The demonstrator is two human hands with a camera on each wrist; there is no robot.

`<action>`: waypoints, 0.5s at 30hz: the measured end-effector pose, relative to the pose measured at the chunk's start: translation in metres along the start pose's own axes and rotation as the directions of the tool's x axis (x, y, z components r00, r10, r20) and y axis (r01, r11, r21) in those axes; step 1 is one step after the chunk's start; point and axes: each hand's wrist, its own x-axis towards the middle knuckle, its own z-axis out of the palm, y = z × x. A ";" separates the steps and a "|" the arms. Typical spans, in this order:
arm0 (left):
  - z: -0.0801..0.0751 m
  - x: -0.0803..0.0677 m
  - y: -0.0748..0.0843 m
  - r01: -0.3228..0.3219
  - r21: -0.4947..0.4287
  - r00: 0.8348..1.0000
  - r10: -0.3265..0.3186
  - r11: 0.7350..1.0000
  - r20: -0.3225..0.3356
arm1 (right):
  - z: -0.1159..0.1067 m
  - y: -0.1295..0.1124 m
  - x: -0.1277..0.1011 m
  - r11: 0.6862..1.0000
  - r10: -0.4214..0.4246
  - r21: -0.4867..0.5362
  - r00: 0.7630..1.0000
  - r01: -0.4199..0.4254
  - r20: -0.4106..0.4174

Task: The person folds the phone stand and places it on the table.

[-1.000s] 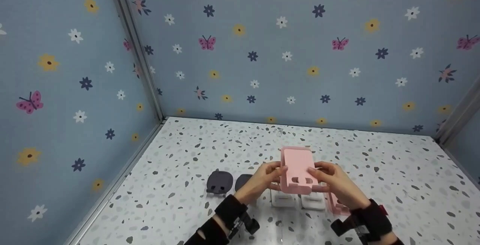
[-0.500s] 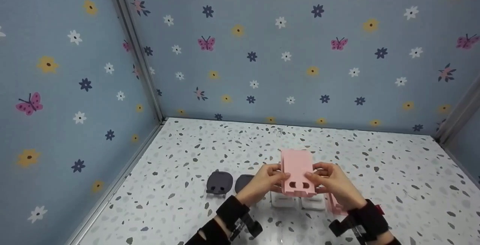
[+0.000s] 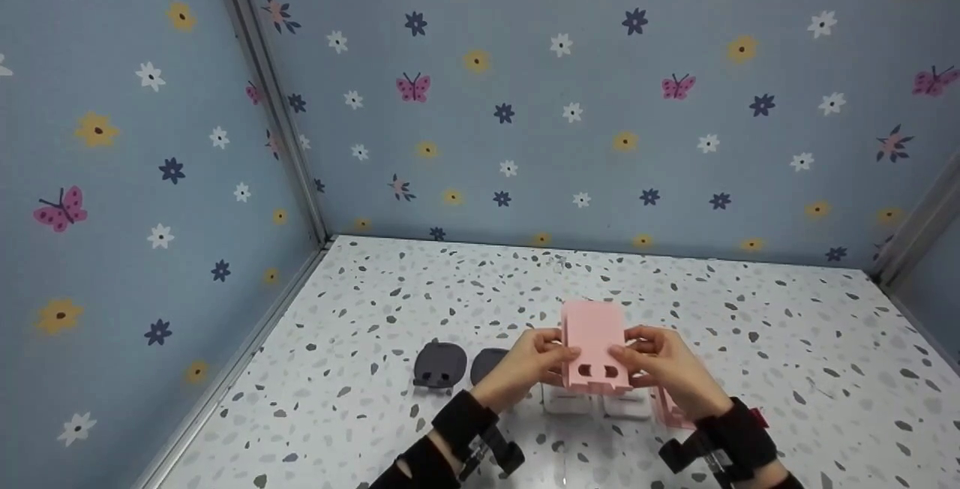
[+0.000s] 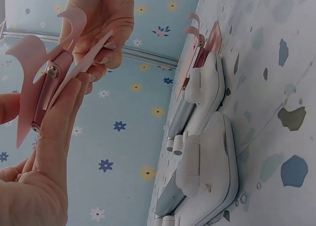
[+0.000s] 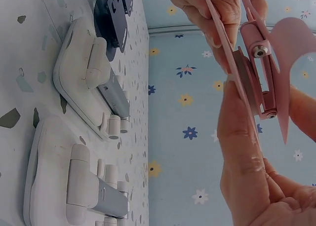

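A pink folding phone stand [image 3: 592,335] is held up off the table, between both hands. My left hand [image 3: 529,365] pinches its left edge, thumb on the front face and fingers behind. On the opposite edge my right hand [image 3: 675,369] grips it the same way. In the left wrist view the stand [image 4: 32,63] appears side-on, its hinge arm and screws between a flat base plate and a plate with curved hooks. The right wrist view shows the stand [image 5: 284,53] with its two plates close together, partly folded.
Two white folded stands [image 3: 568,403] lie side by side below the hands. Left of them are two dark stands [image 3: 439,364], one partly behind the left forearm. Another pink stand [image 3: 670,408] lies partly under the right hand. Patterned walls [image 3: 525,136] enclose the speckled table [image 3: 360,294].
The pink phone stand has come down slightly and turned to face the head camera more squarely. Both thumbs sit a little lower. In the last half second almost nothing has moved.
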 end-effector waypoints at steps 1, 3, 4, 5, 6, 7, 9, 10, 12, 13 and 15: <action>0.000 0.000 0.000 -0.001 0.002 1.000 0.001 1.000 0.005 | 0.000 0.000 0.000 1.000 0.003 -0.004 1.000 -0.003 -0.003; -0.001 0.000 0.000 0.005 0.002 1.000 -0.005 1.000 0.017 | 0.001 0.000 -0.001 1.000 0.010 -0.005 1.000 -0.010 -0.012; -0.002 0.000 0.000 0.005 0.002 1.000 -0.005 1.000 0.023 | 0.001 0.000 -0.001 1.000 0.014 -0.002 1.000 -0.014 -0.015; -0.002 0.000 0.000 0.009 0.002 1.000 -0.009 1.000 0.029 | 0.000 -0.001 -0.002 1.000 0.016 0.004 1.000 -0.016 -0.014; -0.003 0.000 0.001 0.012 0.003 0.999 -0.012 1.000 0.035 | 0.000 -0.001 -0.002 1.000 0.014 0.008 1.000 -0.014 -0.007; -0.003 0.000 0.002 0.017 0.011 0.999 -0.017 1.000 0.042 | -0.001 -0.002 -0.002 1.000 0.012 0.013 1.000 -0.012 0.000; -0.005 -0.001 0.004 0.016 0.038 0.998 -0.018 0.999 0.058 | -0.003 -0.003 -0.002 1.000 0.005 0.016 1.000 -0.005 0.010; -0.006 -0.002 0.006 0.010 0.058 0.998 -0.013 0.998 0.064 | -0.004 -0.003 -0.002 1.000 0.002 0.017 1.000 -0.002 0.017; -0.009 -0.004 0.010 -0.004 0.103 0.997 -0.004 0.995 0.073 | -0.007 -0.005 -0.002 1.000 -0.004 0.013 0.999 0.004 0.032; -0.010 -0.005 0.012 -0.012 0.125 0.997 0.003 0.992 0.074 | -0.009 -0.005 -0.003 1.000 -0.003 0.013 0.999 0.003 0.034; -0.012 -0.007 0.016 -0.038 0.169 0.997 0.026 0.985 0.072 | -0.012 -0.005 -0.004 1.000 0.001 0.025 0.999 -0.002 0.043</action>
